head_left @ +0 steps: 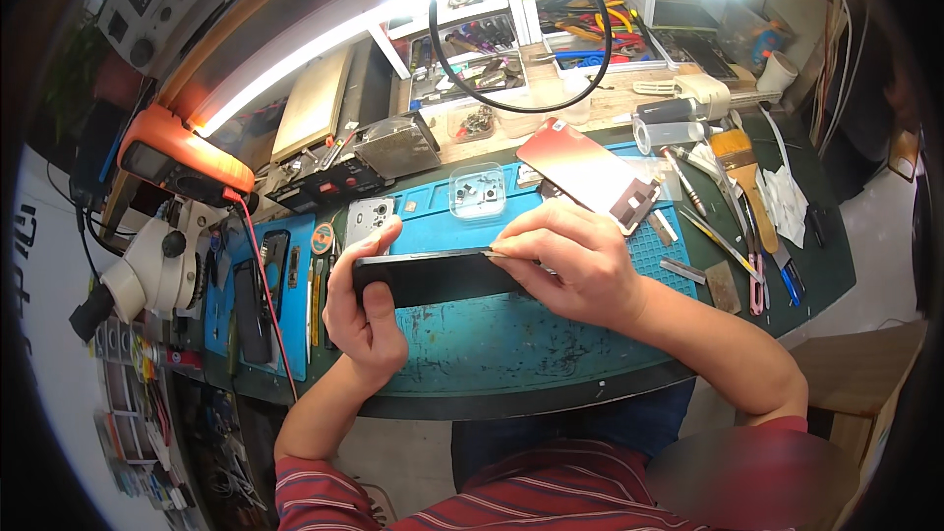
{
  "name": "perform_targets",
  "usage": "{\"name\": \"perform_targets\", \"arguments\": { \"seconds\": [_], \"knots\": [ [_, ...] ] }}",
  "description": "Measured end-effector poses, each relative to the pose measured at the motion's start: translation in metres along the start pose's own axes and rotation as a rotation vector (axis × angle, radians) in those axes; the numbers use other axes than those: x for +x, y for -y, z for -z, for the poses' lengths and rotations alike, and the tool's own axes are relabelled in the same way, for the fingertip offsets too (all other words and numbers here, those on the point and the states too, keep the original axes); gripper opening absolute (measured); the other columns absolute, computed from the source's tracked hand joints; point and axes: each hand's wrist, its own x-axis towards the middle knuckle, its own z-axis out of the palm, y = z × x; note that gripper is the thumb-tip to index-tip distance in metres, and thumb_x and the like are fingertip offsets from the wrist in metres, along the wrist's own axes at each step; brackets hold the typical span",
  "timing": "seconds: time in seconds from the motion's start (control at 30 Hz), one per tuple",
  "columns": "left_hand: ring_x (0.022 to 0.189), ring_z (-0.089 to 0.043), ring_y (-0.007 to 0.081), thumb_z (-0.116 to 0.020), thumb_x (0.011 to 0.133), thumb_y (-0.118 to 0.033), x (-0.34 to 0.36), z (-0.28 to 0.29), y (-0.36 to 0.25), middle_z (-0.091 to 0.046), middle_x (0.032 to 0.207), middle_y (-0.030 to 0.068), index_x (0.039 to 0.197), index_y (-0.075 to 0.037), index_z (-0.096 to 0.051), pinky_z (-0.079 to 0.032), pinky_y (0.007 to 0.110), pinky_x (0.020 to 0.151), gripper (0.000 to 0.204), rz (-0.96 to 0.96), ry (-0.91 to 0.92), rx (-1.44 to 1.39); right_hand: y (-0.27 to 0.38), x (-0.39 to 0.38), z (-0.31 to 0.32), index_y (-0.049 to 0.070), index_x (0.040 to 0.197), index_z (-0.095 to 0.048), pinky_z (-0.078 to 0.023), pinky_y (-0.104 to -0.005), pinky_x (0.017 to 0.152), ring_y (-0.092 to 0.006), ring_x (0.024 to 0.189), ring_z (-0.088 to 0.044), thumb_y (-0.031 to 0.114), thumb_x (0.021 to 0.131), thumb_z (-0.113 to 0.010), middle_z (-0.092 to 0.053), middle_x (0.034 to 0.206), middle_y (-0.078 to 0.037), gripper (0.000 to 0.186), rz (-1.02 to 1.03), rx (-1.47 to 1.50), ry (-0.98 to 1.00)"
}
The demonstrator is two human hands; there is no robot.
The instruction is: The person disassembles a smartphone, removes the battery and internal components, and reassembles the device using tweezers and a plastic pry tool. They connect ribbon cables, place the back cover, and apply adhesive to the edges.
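One black phone (433, 277) is held edge-up above the blue mat (492, 344). The left hand (366, 305) is clamped around its left end; the right hand (570, 261) pinches a thin metal tool (495, 255) against the top edge. Behind lie a spare screen (588, 175), a small clear box (478, 190) and a paintbrush (739, 169).
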Motion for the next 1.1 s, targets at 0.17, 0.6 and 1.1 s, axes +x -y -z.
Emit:
{"name": "perform_targets", "arguments": {
  "seconds": [0.17, 0.6, 1.1],
  "knots": [
    [0.128, -0.07, 0.0397, -0.047, 0.117, -0.018, 0.002, -0.003, -0.001, -0.069, 0.133, 0.0331, 0.141, 0.013, -0.052, -0.053, 0.048, 0.113, 0.04, -0.034, -0.017, -0.035, 0.003, 0.0, 0.003, 0.005, 0.097, -0.076, -0.059, -0.0343, 0.065, -0.0227, 0.077, -0.074, 0.003, 0.085, -0.089, -0.077, 0.095, -0.007, 0.017, -0.008, 0.014, 0.011],
    [0.143, -0.06, 0.0395, -0.044, 0.115, -0.009, 0.008, 0.009, 0.005, -0.062, 0.15, 0.0293, 0.148, 0.012, -0.052, -0.048, 0.053, 0.12, 0.04, 0.179, 0.044, -0.084, 0.03, -0.029, 0.026, 0.003, 0.104, -0.075, -0.061, -0.038, 0.087, -0.0297, 0.097, -0.075, 0.001, 0.094, -0.08, -0.077, 0.105, -0.011, 0.011, -0.394, 0.014, -0.09],
    [0.092, -0.065, 0.0097, -0.056, 0.115, -0.017, -0.004, 0.016, 0.009, -0.08, 0.121, 0.012, 0.146, 0.003, -0.061, -0.045, 0.023, 0.077, 0.037, 0.194, 0.107, -0.093, 0.052, -0.121, 0.21, 0.01, 0.117, -0.076, -0.053, -0.0448, 0.09, -0.0292, 0.105, -0.067, 0.022, 0.092, -0.082, -0.07, 0.11, -0.007, 0.029, -0.73, -1.263, 0.165]
  ]
}}
